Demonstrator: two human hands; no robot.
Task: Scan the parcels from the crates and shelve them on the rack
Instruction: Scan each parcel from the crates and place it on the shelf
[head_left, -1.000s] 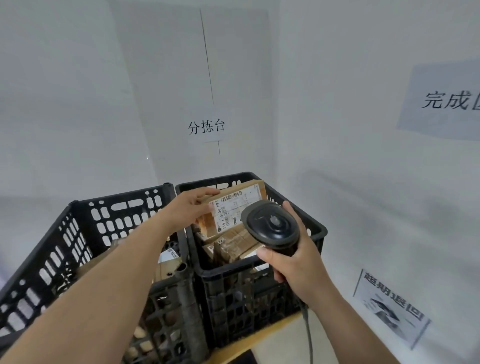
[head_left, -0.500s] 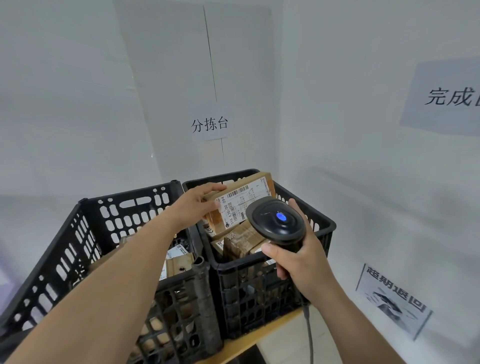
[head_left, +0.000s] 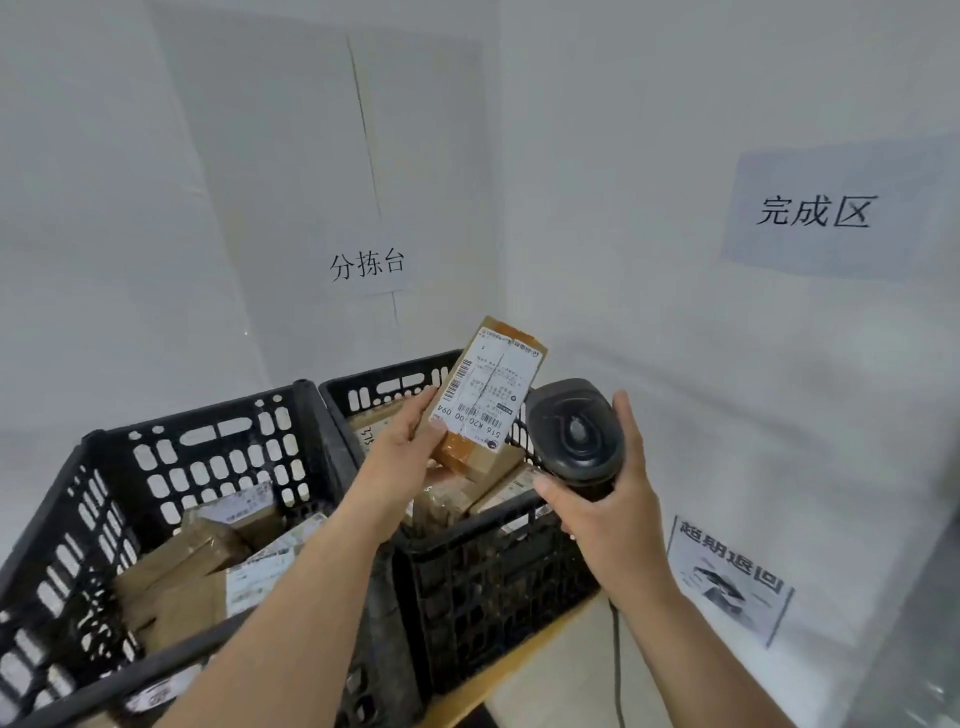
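Parcel-filled crates (head_left: 218, 467) beneath wall signs (head_left: 368, 264)

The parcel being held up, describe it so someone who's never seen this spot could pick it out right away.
Find the two black crates side by side in the white corner; look above the right crate. There the left hand grips a slim brown cardboard parcel, beside the black handheld scanner in the right hand. Unlike the parcels lying in the crates, it is lifted clear, its white barcode label facing the camera.
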